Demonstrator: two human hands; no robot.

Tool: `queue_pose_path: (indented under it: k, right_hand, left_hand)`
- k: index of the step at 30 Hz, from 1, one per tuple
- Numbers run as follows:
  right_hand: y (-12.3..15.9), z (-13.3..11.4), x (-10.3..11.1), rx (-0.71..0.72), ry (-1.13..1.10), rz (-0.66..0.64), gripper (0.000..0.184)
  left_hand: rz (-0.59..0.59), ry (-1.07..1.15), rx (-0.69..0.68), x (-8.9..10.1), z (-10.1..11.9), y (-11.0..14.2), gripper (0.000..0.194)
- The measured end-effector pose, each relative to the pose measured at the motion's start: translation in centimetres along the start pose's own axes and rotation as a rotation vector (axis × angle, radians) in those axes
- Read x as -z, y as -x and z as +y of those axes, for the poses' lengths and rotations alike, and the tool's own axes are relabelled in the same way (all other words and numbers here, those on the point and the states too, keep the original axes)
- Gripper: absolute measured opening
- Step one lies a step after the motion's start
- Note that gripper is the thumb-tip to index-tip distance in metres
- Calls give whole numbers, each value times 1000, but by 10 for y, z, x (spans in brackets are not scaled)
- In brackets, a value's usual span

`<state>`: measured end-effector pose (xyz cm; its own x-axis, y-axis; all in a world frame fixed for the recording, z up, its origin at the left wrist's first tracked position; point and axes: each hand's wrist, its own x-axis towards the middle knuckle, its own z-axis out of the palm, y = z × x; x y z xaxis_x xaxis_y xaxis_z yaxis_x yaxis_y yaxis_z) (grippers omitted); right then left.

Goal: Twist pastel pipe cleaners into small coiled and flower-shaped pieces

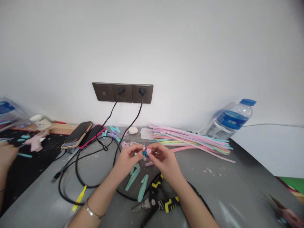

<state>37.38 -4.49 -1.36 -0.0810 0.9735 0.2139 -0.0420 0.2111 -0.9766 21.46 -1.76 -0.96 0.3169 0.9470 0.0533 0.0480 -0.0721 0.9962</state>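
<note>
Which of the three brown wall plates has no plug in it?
The leftmost wall plate; the middle plate and the rightmost plate each have a black plug in them.

- Grey table (237,186): scraps (204,171) strewn across it.
- Right of the grip (146,152), farther back: pastel fuzzy stems (190,137) piled; blue-capped bottle (231,118) set by them.
- Beyond, slightly left: white case (133,130) laid.
- Left: pink-edged phone (91,136) and gold-edged phone (77,134) laid side by side; black cable (91,186) looped.
- Near side: two green folded strips (143,189), yellow-black pliers (153,202) laid.
</note>
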Motion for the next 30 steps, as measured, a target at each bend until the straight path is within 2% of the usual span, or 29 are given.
queue_pose_path:
  k: [3, 11, 19, 23, 26, 30]
  right_hand:
    - [-1, 0, 1, -11, -40, 16, 18]
    - [1, 2, -1, 14, 16, 4, 12]
    - [-1, -5, -5, -21, -118, 84, 23]
    - [-3, -4, -3, -48, -160, 61, 25]
    - [-3, 0, 1, -45, -94, 48, 25]
    - [-2, 4, 5, -3, 24, 55, 22]
  left_hand:
    - [26, -24, -33, -1, 0, 1, 20]
    - [91, 21, -33, -6, 3, 3, 13]
    - [171, 241, 29, -21, -9, 8, 18]
    - [141, 172, -8, -19, -3, 8, 21]
    - [66, 98, 26, -10, 4, 5, 23]
    - [39, 105, 86, 1, 4, 2, 29]
